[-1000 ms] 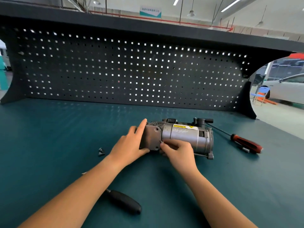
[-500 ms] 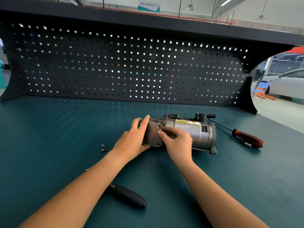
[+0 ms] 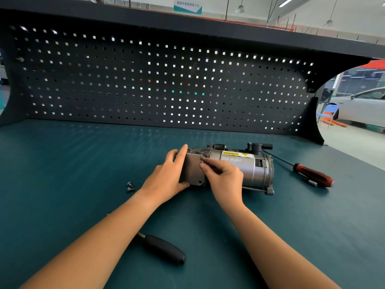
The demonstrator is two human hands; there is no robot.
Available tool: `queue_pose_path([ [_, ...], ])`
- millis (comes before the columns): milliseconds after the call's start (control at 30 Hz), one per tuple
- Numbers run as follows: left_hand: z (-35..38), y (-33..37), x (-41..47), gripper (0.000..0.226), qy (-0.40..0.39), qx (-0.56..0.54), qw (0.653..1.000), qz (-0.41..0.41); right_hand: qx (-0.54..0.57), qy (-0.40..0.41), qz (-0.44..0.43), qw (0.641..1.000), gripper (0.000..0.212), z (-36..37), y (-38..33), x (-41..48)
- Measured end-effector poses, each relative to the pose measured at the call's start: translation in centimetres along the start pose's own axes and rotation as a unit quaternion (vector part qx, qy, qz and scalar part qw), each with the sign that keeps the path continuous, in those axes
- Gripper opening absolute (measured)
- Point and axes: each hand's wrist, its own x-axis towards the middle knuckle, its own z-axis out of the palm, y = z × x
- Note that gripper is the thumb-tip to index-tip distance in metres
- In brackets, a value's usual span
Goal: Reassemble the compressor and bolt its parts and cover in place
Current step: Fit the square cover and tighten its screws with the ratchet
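A silver compressor (image 3: 248, 170) lies on its side on the teal bench, with a yellow warning label on top. Its grey end cover (image 3: 192, 170) faces left. My left hand (image 3: 166, 176) presses flat against that cover and holds it on the body. My right hand (image 3: 223, 176) rests over the compressor, thumb and forefinger pinched at the cover's upper right corner hole; whether a bolt sits between them is hidden. Two loose bolts (image 3: 130, 186) lie on the mat left of my left wrist.
A red-handled screwdriver (image 3: 312, 175) lies right of the compressor, shaft pointing back-left. A black-handled tool (image 3: 164, 249) lies near the front, partly under my left forearm. A black pegboard (image 3: 158, 84) walls the back of the bench (image 3: 62, 174).
My right hand has moved from the cover's lower edge up to its upper right corner. The left hand stays pressed on the cover. The view has shifted slightly.
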Motion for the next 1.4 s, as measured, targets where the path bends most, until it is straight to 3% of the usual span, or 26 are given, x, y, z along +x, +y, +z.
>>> queue_pose_path([
  [333,-0.1,0.2,-0.1,0.098,-0.002,-0.003,1.000,-0.003,-0.015,-0.021,0.053,0.998,0.006,-0.1,-0.9,0.8],
  [567,-0.1,0.2,-0.1,0.097,0.005,-0.002,1.000,0.000,0.007,-0.014,0.120,0.993,0.018,0.5,-1.4,1.1],
  [767,0.0,0.0,-0.2,0.096,0.012,-0.013,1.000,-0.004,-0.148,-0.052,0.009,0.988,0.019,0.0,-1.4,1.1],
  [933,0.0,-0.1,-0.2,0.095,0.016,-0.015,1.000,-0.004,-0.159,-0.056,0.024,0.985,0.028,0.7,-2.1,0.8],
  [1200,-0.1,0.2,-0.3,0.093,0.018,-0.006,1.000,-0.003,-0.350,-0.078,-0.036,0.933,0.035,1.5,-2.8,0.1],
  [1267,-0.2,0.3,-0.3,0.093,0.021,0.001,1.000,-0.003,-0.347,-0.088,-0.027,0.934,0.035,1.6,-2.9,-0.1],
  [1400,-0.2,0.5,-0.5,0.093,0.020,0.011,1.000,-0.006,-0.221,-0.091,0.065,0.969,0.038,1.9,-3.0,0.1],
])
